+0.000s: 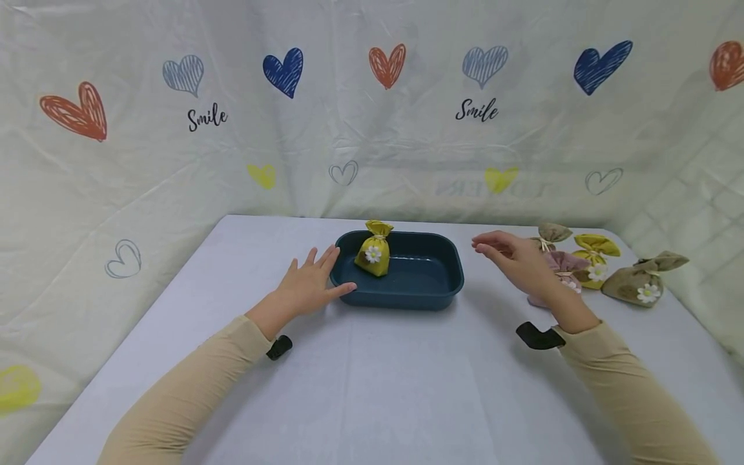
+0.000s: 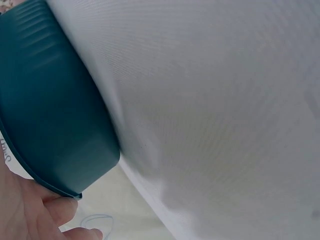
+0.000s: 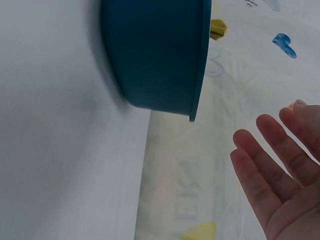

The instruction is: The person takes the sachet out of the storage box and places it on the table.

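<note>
A dark teal rectangular basin (image 1: 407,301) stands on the white table, and a yellow drawstring pouch (image 1: 375,252) with a white flower leans upright in its left part. My left hand (image 1: 305,286) rests on the basin's left rim with fingers spread and fairly straight. In the left wrist view, its fingertips touch the rim of the basin (image 2: 60,110). Off the basin's right side, above the table, my right hand (image 1: 517,261) hovers with relaxed fingers and holds nothing. The right wrist view shows its fingers (image 3: 270,175) apart from the basin (image 3: 155,55).
Several pouches cluster at the table's right: a pink one (image 1: 564,263) partly behind my right hand, another yellow one (image 1: 597,252), a brown one (image 1: 633,284) and a taupe one (image 1: 552,234) at the back. A white sheet with printed hearts (image 1: 386,64) hangs behind the table.
</note>
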Demonstrator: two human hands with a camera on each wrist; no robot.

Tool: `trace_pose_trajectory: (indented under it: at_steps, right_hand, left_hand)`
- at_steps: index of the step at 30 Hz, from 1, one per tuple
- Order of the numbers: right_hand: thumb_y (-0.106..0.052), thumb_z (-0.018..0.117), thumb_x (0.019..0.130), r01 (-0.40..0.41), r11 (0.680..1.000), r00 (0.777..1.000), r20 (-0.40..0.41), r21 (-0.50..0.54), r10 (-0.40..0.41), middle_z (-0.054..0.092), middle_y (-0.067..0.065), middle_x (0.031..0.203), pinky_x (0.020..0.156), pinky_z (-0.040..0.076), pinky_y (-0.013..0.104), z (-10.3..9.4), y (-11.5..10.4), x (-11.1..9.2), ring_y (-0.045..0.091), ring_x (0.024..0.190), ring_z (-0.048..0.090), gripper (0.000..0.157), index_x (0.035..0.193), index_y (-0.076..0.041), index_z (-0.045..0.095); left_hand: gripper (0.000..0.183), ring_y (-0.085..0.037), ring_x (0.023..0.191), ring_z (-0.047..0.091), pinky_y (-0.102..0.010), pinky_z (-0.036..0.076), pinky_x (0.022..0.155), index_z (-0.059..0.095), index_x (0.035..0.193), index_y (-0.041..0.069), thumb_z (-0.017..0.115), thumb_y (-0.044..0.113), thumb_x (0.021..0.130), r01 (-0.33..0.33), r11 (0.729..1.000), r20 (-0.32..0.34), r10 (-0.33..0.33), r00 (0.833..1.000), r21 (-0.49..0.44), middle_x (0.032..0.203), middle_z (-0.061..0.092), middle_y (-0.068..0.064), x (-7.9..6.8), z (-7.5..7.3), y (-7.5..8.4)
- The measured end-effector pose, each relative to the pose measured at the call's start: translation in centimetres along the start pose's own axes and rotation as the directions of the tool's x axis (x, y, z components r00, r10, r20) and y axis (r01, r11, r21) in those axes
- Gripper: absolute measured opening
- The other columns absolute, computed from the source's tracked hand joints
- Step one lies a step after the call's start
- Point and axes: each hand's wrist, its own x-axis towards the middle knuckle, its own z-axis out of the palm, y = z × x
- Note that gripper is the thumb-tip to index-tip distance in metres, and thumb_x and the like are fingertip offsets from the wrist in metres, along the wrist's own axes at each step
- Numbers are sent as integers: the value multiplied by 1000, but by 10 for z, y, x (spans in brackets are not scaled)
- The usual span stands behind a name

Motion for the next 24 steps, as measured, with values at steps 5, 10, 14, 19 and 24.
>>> trace_pose_trajectory:
  at_steps: [5,10,14,19,24]
  right_hand:
    - [-14,58,107,24,994,1000,14,103,-25,72,20,117,81,50,10,18,-5,9,-2,97,66,27,126,3,67]
    - [-13,59,106,35,988,999,12,152,-38,72,21,115,82,51,11,32,-8,17,27,102,71,28,125,5,67]
    - [-14,58,107,27,985,1000,9,171,-29,72,20,116,83,52,13,40,-10,22,34,105,70,28,125,5,67]
    - [-14,57,107,2,981,1000,30,192,-8,70,22,119,86,54,19,47,-11,29,35,108,69,29,126,5,67]
    - [-13,57,107,-28,983,998,61,182,18,70,22,120,90,57,36,57,-16,37,38,109,68,29,128,5,66]
  left_hand:
    - [98,-39,155,9,-68,12,118,10,166,13,42,74,98,1,1000,0,-1,1000,-1,172,10,-4,0,0,-1]
    - [98,-40,155,9,-68,12,118,10,166,13,42,75,98,2,1000,1,-2,1000,2,171,11,-4,-1,1,-1]
    - [98,-40,155,10,-68,13,118,10,166,13,42,75,98,1,1000,0,-1,1000,5,172,11,-4,-1,1,-1]
    - [98,-39,155,9,-68,12,118,10,167,13,42,75,98,-2,1000,1,2,1000,2,172,10,-4,-2,-2,0]
    - [98,-39,155,9,-67,12,118,10,166,12,42,75,98,2,1000,4,-2,1000,0,172,11,-4,-2,-3,1]
